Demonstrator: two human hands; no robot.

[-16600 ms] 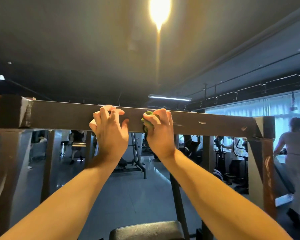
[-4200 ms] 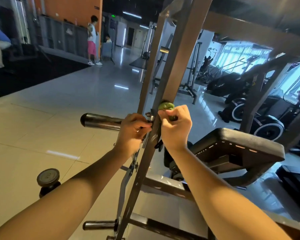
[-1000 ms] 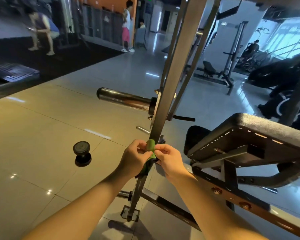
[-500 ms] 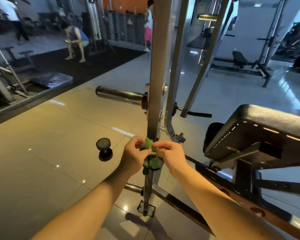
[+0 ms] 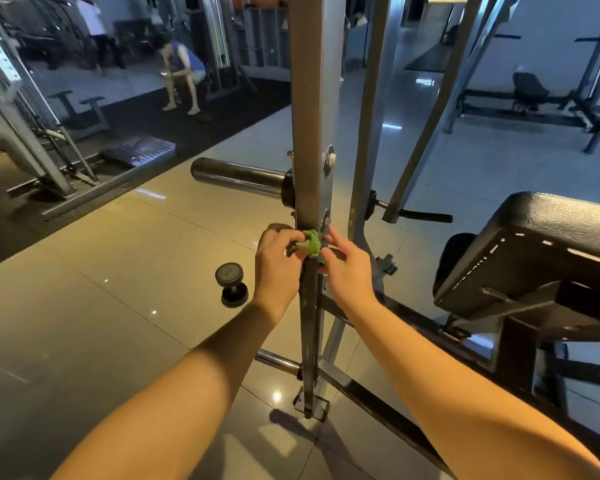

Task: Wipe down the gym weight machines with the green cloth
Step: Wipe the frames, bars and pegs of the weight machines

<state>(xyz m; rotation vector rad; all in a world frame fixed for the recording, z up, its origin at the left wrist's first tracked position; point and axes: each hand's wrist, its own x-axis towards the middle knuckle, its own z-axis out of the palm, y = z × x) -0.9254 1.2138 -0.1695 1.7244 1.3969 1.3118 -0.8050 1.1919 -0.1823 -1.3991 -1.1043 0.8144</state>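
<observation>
A crumpled green cloth (image 5: 310,242) is pressed against the front of the grey upright post (image 5: 311,126) of a weight machine, just below a bolt. My left hand (image 5: 276,259) grips the cloth from the left side of the post, fingers curled round it. My right hand (image 5: 347,266) is at the right side of the post with its fingers fairly straight. Its fingertips touch the post beside the cloth and do not clearly hold it.
A steel plate peg (image 5: 238,178) sticks out left of the post. A small dumbbell (image 5: 232,284) lies on the tiled floor. A black bench pad (image 5: 555,251) is close on the right. The post's foot (image 5: 310,407) is bolted below. A person (image 5: 181,72) sits far back.
Both hands pinched the cloth on the post half a second ago. The right hand's fingers have now straightened off the cloth, and the left hand alone keeps it, slightly higher on the post.
</observation>
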